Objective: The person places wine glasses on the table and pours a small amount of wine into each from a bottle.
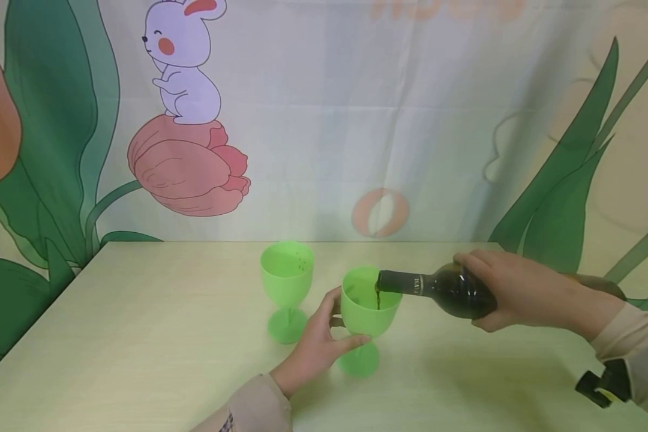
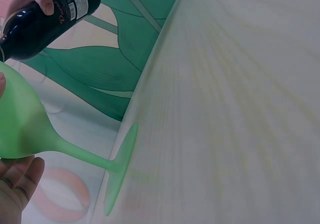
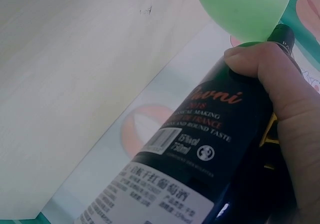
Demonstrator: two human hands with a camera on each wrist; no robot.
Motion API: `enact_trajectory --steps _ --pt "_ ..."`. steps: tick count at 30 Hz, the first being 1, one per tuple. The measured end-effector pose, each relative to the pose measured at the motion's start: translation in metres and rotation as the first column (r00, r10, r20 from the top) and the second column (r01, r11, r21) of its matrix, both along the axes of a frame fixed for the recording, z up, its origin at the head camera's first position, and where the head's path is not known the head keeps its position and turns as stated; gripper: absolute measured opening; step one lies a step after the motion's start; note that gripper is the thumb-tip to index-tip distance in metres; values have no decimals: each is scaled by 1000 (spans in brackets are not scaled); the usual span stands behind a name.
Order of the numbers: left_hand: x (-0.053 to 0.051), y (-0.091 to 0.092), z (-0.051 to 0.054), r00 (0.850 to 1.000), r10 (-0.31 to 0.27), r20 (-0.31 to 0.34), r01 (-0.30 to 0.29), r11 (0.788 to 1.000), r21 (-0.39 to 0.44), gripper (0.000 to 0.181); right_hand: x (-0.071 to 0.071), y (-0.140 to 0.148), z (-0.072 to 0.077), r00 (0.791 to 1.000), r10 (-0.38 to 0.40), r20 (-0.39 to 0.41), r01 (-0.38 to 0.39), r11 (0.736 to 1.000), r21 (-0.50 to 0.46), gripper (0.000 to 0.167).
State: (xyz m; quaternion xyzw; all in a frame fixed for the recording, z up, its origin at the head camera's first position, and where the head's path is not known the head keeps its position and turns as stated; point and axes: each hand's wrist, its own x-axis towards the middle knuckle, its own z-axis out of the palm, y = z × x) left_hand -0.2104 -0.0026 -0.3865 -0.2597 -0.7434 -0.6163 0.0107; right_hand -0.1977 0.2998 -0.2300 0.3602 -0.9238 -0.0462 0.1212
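A green goblet (image 1: 369, 321) stands near the middle of the table, its bowl held by my left hand (image 1: 318, 336), thumb in front and fingers behind. Over its rim lies the mouth of a dark wine bottle (image 1: 453, 294), tipped nearly level. A thin dark stream runs from the bottle into the bowl. My right hand (image 1: 524, 294) grips the bottle's body from above. Its thumb (image 3: 250, 61) presses near the shoulder, above a printed label (image 3: 160, 199) in the right wrist view. Whether the goblet's foot (image 2: 120, 171) fully touches the tabletop, I cannot tell.
A second green goblet (image 1: 286, 288) stands upright to the left, dark drops on its inner wall. Behind the pale table (image 1: 140, 336) hangs a printed cloth (image 1: 302, 120) with a rabbit and tulips. A black device (image 1: 605, 384) is at the right wrist.
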Motion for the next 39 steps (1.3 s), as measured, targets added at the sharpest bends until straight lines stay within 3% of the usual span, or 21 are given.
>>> enact_trajectory --steps 39 --pt "0 1 1 1000 2 -13 -2 1000 1 77 1 -1 2 1000 -17 8 17 1000 0 74"
